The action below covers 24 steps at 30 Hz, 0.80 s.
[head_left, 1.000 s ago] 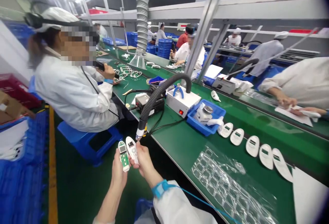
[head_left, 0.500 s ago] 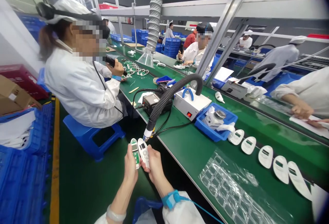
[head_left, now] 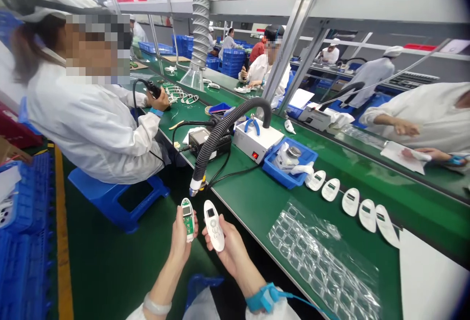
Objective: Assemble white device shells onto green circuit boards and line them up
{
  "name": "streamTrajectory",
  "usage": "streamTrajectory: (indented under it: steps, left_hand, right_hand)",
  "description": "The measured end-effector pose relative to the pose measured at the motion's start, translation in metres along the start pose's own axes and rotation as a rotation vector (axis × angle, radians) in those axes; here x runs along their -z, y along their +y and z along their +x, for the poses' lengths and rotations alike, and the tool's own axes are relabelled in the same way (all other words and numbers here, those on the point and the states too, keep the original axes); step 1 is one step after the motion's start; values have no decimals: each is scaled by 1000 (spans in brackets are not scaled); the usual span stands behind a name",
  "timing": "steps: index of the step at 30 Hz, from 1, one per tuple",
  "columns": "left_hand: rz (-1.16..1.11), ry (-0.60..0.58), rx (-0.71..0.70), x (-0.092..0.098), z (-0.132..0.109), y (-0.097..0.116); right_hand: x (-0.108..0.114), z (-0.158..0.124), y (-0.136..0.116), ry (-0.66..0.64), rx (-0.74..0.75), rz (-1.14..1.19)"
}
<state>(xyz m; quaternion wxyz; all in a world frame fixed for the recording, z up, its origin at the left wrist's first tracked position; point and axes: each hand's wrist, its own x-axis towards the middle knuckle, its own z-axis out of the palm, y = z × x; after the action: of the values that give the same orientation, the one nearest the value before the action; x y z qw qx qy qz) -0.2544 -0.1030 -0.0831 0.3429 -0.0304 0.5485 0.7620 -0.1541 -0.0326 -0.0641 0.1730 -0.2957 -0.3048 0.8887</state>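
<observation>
In the head view my left hand grips a white shell with a green circuit board, its board side facing up. My right hand holds a white oval cover with a small dark window and round buttons. The two parts are side by side with a gap between them. Just above them hangs the nozzle of a black flexible hose. A blue strap circles my right wrist.
On the green bench stand a white box, a blue tray, several white covers and a clear plastic sheet. A person sits at the left; another person's hands are across the bench.
My hands have moved apart, widening the gap between the board part and the white cover. The view has shifted, so the bench and the seated person appear further left.
</observation>
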Motion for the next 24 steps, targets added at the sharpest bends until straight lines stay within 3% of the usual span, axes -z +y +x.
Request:
streamTrajectory:
  steps: [6,13,17,20,24]
  left_hand:
    - [-8,-104,77,8,-50,-5]
    - [11,-178,179,-8,-86,16]
    - [85,-180,158,-27,-100,19]
    - [170,-299,87,-44,-110,11]
    - [260,-441,17,-63,-118,-2]
  right_hand:
    - [16,-56,-10,-9,-34,128]
    - [26,-92,-22,-49,-39,227]
    - [30,-104,-26,-78,68,81]
    - [34,-109,-29,-78,219,-121]
    - [39,-115,-32,-42,321,-201]
